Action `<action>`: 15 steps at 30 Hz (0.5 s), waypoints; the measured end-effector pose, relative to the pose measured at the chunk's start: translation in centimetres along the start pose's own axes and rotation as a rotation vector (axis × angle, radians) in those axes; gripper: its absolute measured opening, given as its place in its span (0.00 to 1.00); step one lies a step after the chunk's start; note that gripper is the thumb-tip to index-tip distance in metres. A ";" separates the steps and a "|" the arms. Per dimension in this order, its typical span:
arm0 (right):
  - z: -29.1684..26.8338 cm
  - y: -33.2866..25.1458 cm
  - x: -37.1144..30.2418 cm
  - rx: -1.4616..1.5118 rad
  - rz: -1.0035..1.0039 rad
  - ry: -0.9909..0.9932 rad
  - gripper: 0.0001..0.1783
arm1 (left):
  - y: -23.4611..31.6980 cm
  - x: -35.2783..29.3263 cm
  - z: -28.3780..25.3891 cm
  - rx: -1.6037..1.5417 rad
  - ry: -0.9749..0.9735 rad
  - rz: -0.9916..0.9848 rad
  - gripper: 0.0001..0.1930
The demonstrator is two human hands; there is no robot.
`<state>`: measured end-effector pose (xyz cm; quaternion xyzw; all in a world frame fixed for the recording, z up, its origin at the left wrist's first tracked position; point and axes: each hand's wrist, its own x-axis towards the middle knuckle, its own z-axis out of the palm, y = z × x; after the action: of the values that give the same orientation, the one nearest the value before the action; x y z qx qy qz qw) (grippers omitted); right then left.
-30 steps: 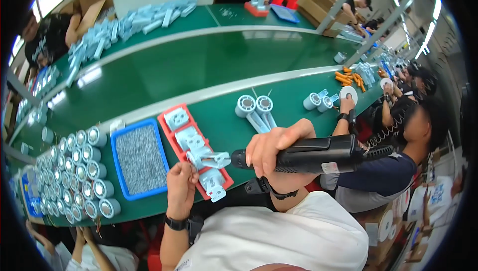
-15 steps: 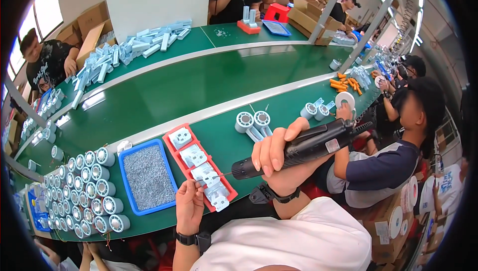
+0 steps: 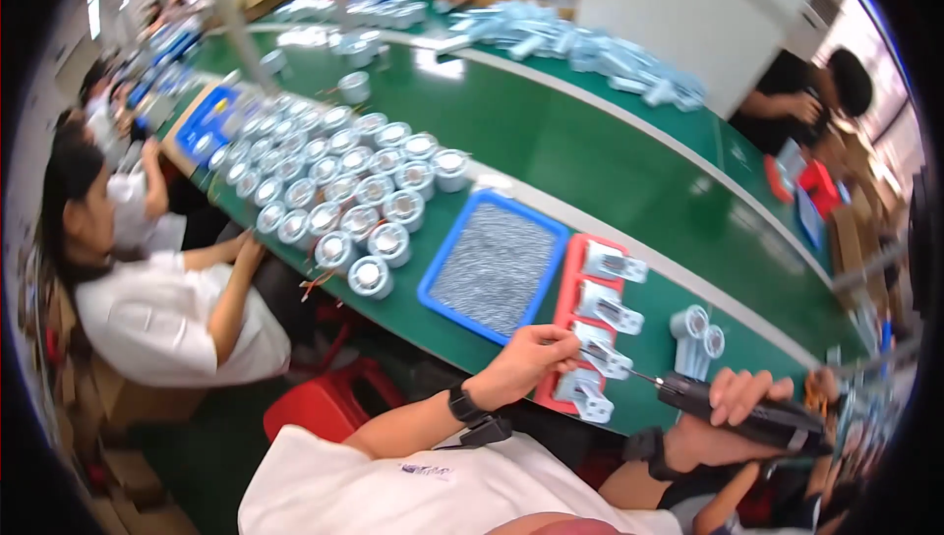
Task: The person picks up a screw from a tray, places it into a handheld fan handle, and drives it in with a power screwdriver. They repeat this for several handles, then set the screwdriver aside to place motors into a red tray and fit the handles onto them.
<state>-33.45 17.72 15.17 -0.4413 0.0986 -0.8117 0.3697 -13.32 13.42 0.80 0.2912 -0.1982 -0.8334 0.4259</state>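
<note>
My right hand (image 3: pixel 739 405) is wrapped round a black electric screwdriver (image 3: pixel 693 396), which lies nearly level. Its thin bit points left at a light blue plastic housing (image 3: pixel 602 350) in a red fixture (image 3: pixel 565 316). Beside that housing, my left hand (image 3: pixel 531 363) has thumb and fingers pinched together close to the bit's tip; whatever they hold is too small to make out. Further light blue housings sit in the same fixture, such as the nearest one (image 3: pixel 587 397) and the farthest one (image 3: pixel 615 262). Blur hides whether the bit touches a screw.
Left of the fixture lies a blue tray (image 3: pixel 429 284) full of small metal screws. Beyond it stand several round white-and-blue motor units (image 3: pixel 370 277). Two fan-like parts with handles (image 3: pixel 696 333) lie to the right. A seated person (image 3: pixel 157 309) works at the left; a red stool (image 3: pixel 329 402) is nearby.
The whole view has swung left, so tray, fixture and hands appear further right. Both hands stay at the fixture, the screwdriver still in the right one and its bit near the left fingertips.
</note>
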 end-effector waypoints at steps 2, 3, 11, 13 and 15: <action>-0.3 0.0 -0.1 -0.027 -0.003 0.034 0.31 | -0.3 0.2 0.0 -0.046 -0.005 0.009 0.07; -0.3 0.1 0.0 -0.056 -0.023 0.060 0.30 | -0.2 0.4 -0.1 -0.058 -0.025 -0.001 0.07; -0.4 -0.2 0.4 -0.020 -0.014 0.052 0.31 | -0.3 0.5 -0.5 -0.060 -0.084 0.006 0.08; -0.3 0.5 0.4 0.020 0.006 0.052 0.32 | -0.3 0.3 -1.0 -0.077 -0.099 0.002 0.08; -0.4 0.6 0.3 -0.004 -0.013 0.080 0.32 | -0.6 0.9 -0.9 -0.111 -0.150 -0.023 0.08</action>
<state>-33.60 17.04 14.84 -0.4097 0.1124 -0.8309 0.3592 -13.48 12.98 -0.55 0.2063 -0.1797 -0.8673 0.4160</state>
